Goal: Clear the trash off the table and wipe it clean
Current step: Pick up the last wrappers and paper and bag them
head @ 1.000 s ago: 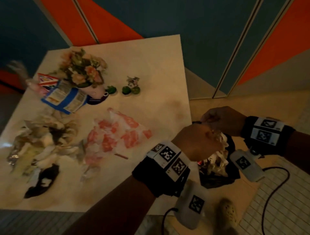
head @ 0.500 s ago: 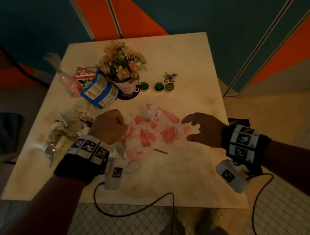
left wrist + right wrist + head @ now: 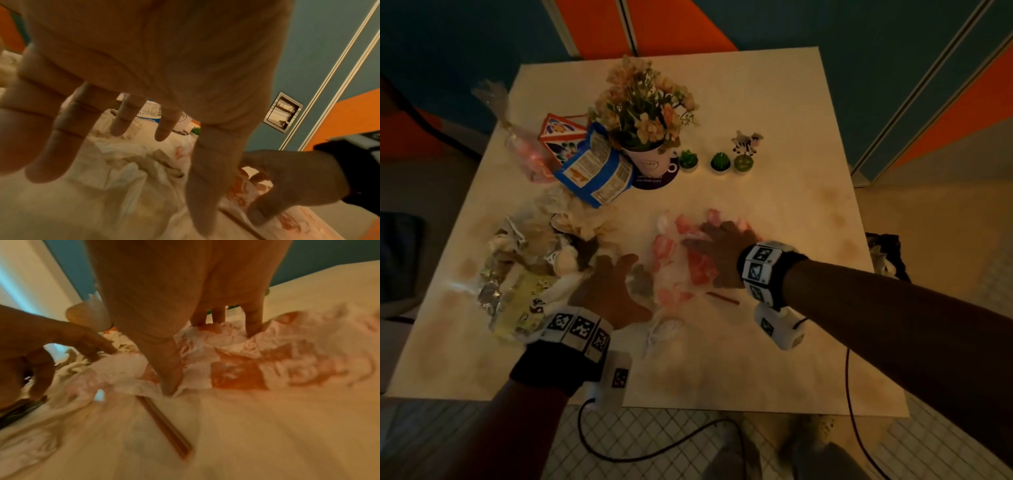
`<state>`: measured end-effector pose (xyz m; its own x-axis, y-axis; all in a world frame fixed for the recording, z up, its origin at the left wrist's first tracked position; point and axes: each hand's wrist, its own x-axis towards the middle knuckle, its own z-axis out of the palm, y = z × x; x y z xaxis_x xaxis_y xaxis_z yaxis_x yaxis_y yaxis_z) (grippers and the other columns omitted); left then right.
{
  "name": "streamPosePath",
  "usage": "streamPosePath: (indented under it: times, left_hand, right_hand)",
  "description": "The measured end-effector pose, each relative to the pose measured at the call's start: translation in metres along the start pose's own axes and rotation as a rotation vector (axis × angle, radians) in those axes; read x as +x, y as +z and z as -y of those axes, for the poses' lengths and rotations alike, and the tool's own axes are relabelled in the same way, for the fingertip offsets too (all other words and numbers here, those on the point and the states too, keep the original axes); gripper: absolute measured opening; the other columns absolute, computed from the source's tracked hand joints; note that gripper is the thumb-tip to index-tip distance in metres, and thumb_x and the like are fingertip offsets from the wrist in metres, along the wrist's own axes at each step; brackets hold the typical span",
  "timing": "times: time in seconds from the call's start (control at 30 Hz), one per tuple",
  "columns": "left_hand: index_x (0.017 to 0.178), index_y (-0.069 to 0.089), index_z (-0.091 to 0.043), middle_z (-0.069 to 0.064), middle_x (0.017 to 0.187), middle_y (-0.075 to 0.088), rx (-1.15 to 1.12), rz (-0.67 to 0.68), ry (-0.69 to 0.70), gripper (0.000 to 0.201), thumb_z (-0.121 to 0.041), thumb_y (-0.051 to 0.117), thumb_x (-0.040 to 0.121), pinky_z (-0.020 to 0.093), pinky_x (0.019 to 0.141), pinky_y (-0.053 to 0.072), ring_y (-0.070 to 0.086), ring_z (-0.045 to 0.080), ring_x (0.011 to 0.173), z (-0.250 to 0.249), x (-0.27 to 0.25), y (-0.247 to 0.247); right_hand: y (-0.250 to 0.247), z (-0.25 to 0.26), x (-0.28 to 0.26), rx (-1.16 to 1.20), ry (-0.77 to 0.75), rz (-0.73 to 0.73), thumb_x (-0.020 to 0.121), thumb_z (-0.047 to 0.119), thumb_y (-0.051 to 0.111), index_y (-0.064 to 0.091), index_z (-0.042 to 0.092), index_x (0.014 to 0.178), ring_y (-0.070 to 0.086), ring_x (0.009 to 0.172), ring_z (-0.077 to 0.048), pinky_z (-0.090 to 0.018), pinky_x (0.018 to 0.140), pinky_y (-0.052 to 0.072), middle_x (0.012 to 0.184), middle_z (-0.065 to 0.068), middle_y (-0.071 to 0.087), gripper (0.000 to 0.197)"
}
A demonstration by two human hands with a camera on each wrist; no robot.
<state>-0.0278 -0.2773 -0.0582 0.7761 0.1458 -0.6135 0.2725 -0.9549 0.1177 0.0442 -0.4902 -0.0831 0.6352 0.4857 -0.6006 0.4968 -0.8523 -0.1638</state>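
Observation:
My right hand (image 3: 719, 246) lies on a crumpled red-and-white plastic bag (image 3: 698, 270) at the middle of the pale table (image 3: 774, 342). In the right wrist view the right hand (image 3: 176, 353) has its thumb and fingers pressed into the bag (image 3: 246, 369). My left hand (image 3: 613, 284) is spread open, holding nothing, at the right edge of a heap of crumpled paper and foil (image 3: 530, 260). The left wrist view shows the left hand (image 3: 197, 170) hovering over crumpled paper (image 3: 123, 170).
A thin brown stick (image 3: 722, 298) lies beside the plastic bag. Behind stand a flower pot (image 3: 647, 137), a blue snack packet (image 3: 595, 171), a triangular carton (image 3: 561, 130), a pink wrapper (image 3: 527, 154), small green ornaments (image 3: 720, 161). A black trash bag (image 3: 887, 253) hangs off the table's right edge.
Both hands left the black bag at the right and came back over the table. The left fist opened by the paper heap; the right hand came down onto the red-and-white bag.

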Motion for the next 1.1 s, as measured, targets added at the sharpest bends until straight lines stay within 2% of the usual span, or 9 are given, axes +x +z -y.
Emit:
streamPosePath:
  times: [0.17,0.37,0.43,0.5,0.63,0.7,0.8,0.93,1.1]
  left_hand:
    - [0.134,0.014,-0.043,0.002,0.142,0.013,-0.008,0.068,0.007,0.119,-0.065,0.083,0.04,0.043,0.099,0.044,0.04,0.032,0.129,0.001,-0.011,0.017]
    - [0.139,0.019,-0.039,0.003,0.134,0.02,-0.044,-0.049,0.024,0.112,-0.05,0.086,0.05,0.037,0.092,0.048,0.052,0.031,0.115,-0.011,-0.012,0.033]
    - [0.138,0.026,-0.036,0.003,0.127,0.025,-0.066,-0.071,0.064,0.1,-0.042,0.086,0.058,0.035,0.09,0.049,0.055,0.029,0.107,-0.015,-0.01,0.036]
    - [0.136,0.031,-0.035,0.003,0.124,0.029,-0.087,-0.083,0.102,0.09,-0.037,0.084,0.064,0.034,0.088,0.05,0.056,0.028,0.103,-0.016,-0.008,0.038]
    - [0.127,0.042,-0.03,0.003,0.121,0.036,-0.044,-0.127,0.185,0.06,-0.031,0.073,0.076,0.033,0.086,0.05,0.057,0.028,0.104,-0.019,-0.007,0.044]
    - [0.124,0.043,-0.028,0.004,0.118,0.038,-0.055,-0.163,0.214,0.054,-0.026,0.069,0.077,0.034,0.083,0.051,0.058,0.029,0.102,-0.022,-0.007,0.045]
    - [0.133,0.026,-0.034,0.002,0.121,0.038,-0.145,-0.164,0.166,0.075,-0.018,0.07,0.074,0.033,0.075,0.051,0.06,0.029,0.098,-0.025,-0.007,0.045]
    - [0.138,0.009,-0.052,-0.001,0.115,0.033,-0.01,-0.152,0.267,0.095,-0.009,0.064,0.074,0.035,0.074,0.057,0.063,0.027,0.089,-0.032,-0.011,0.047]
    - [0.128,0.032,-0.042,0.0,0.11,0.031,0.039,-0.154,0.312,0.066,-0.004,0.054,0.079,0.035,0.076,0.056,0.064,0.028,0.088,-0.038,-0.013,0.052]
  right_hand:
    - [-0.005,-0.009,-0.001,0.127,0.056,-0.117,0.093,0.026,0.053,0.038,0.029,0.141,0.033,0.128,-0.036,-0.045,0.103,0.037,0.15,-0.008,0.025,0.05]
    - [-0.003,-0.025,-0.009,0.341,0.133,-0.236,0.089,0.025,0.058,0.06,0.008,0.107,0.05,0.103,-0.034,-0.033,0.084,0.039,0.118,-0.014,0.047,0.024]
    - [-0.004,-0.033,-0.015,0.414,0.172,-0.305,0.087,0.028,0.06,0.06,0.014,0.078,0.049,0.095,-0.029,-0.033,0.078,0.039,0.098,-0.007,0.048,0.016]
    - [-0.006,-0.039,-0.023,0.457,0.205,-0.348,0.084,0.025,0.062,0.042,0.019,0.057,0.045,0.084,-0.026,-0.032,0.07,0.033,0.077,-0.001,0.041,0.035]
    - [-0.01,-0.047,-0.039,0.638,0.269,-0.398,0.079,0.014,0.067,0.05,0.009,0.068,0.047,0.087,-0.024,-0.033,0.08,0.043,0.093,-0.006,0.051,0.021]
    - [-0.01,-0.048,-0.043,0.724,0.29,-0.402,0.079,0.008,0.065,0.043,0.015,0.062,0.044,0.073,-0.022,-0.03,0.073,0.036,0.077,0.0,0.048,0.028]
    - [-0.009,-0.045,-0.046,0.751,0.268,-0.427,0.077,-0.002,0.058,0.028,0.017,0.058,0.025,0.055,-0.016,-0.029,0.059,0.024,0.061,-0.001,0.03,0.041]
    - [-0.002,-0.044,-0.049,0.784,0.265,-0.407,0.074,-0.01,0.053,0.03,0.017,0.061,0.027,0.055,-0.017,-0.026,0.054,0.022,0.063,-0.001,0.034,0.038]
    - [0.002,-0.042,-0.055,0.833,0.212,-0.383,0.079,-0.011,0.043,0.055,0.014,0.101,0.042,0.063,-0.019,-0.028,0.055,0.031,0.081,-0.004,0.051,0.036]
